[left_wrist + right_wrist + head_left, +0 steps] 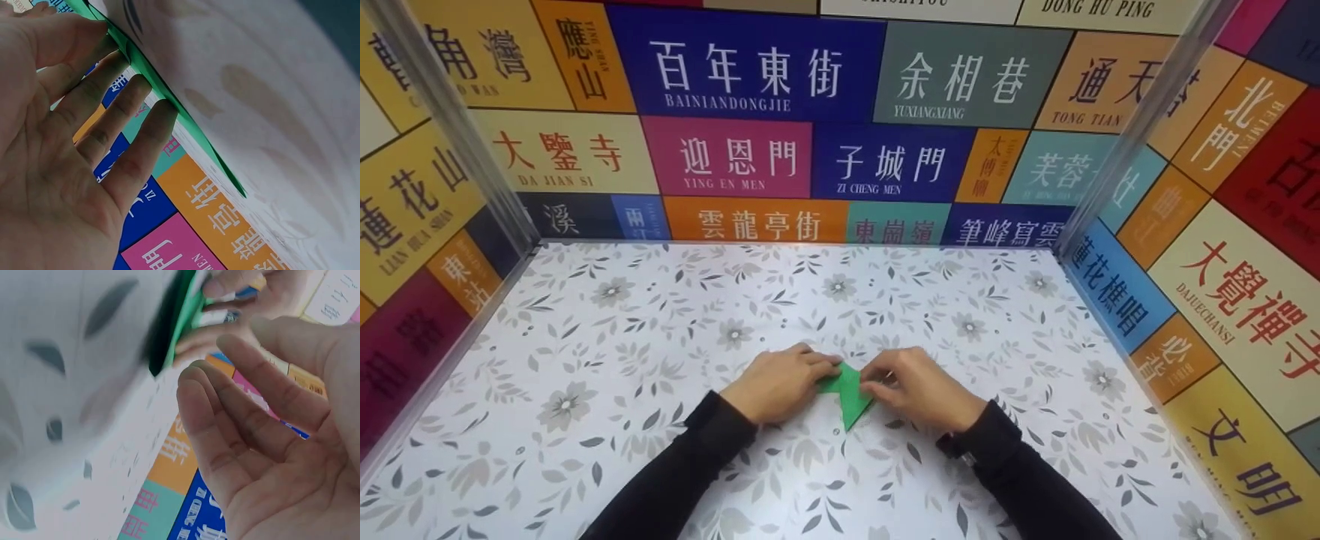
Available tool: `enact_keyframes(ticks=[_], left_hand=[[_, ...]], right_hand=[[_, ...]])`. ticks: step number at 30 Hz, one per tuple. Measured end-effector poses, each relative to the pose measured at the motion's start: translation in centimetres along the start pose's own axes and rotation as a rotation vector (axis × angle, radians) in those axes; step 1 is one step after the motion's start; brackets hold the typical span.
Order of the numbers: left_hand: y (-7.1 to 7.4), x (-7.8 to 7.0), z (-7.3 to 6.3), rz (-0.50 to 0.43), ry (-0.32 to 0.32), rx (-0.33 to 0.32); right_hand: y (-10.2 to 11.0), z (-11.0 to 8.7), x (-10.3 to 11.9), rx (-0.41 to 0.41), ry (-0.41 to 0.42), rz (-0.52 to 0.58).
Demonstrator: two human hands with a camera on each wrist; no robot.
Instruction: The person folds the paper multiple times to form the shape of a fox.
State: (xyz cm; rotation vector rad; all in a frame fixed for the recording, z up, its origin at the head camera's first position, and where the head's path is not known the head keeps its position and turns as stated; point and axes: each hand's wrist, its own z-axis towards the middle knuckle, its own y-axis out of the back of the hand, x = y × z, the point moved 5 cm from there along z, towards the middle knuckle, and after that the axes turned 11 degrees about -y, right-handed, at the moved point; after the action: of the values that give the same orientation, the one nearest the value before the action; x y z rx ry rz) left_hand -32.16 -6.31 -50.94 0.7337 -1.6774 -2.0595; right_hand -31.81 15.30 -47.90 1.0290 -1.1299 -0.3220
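Observation:
A small folded sheet of green paper [851,399] lies on the patterned tabletop, with a pointed corner facing the near side. My left hand [782,384] rests its fingertips on the paper's left part, and in the left wrist view its fairly straight fingers meet the edge of the green paper [207,147]. Just right of the paper is my right hand [928,390], fingers loosely bent. From the right wrist, those fingers [197,410] look apart from the green paper [181,323], with nothing held between them. The left fingers cover part of the folds.
A white tabletop [660,322] printed with grey flowers and leaves surrounds the paper. Upright panels with coloured, lettered blocks [750,60] stand behind and on both sides. Clear corner strips [1147,90] join them. Both arms wear black sleeves [675,480].

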Motion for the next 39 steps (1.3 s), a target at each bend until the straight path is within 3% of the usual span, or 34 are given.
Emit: enact_keyframes(ticks=[9, 16, 28, 39], left_hand=[[0.1, -0.3, 0.1, -0.008, 0.001, -0.014], [0.1, -0.3, 0.0, 0.02, -0.009, -0.026], [0.3, -0.4, 0.1, 0.033, -0.016, -0.015], [0.2, -0.4, 0.3, 0.044, -0.005, -0.018]], right_hand=[[1.5, 2.1, -2.2, -0.066, -0.119, -0.016], [0.6, 4.9, -2.4, -0.015, -0.188, -0.021], [-0.9, 7.2, -2.0, 0.04, -0.197, -0.031], [-1.5, 7.8, -1.2, -0.011, -0.175, -0.088]])
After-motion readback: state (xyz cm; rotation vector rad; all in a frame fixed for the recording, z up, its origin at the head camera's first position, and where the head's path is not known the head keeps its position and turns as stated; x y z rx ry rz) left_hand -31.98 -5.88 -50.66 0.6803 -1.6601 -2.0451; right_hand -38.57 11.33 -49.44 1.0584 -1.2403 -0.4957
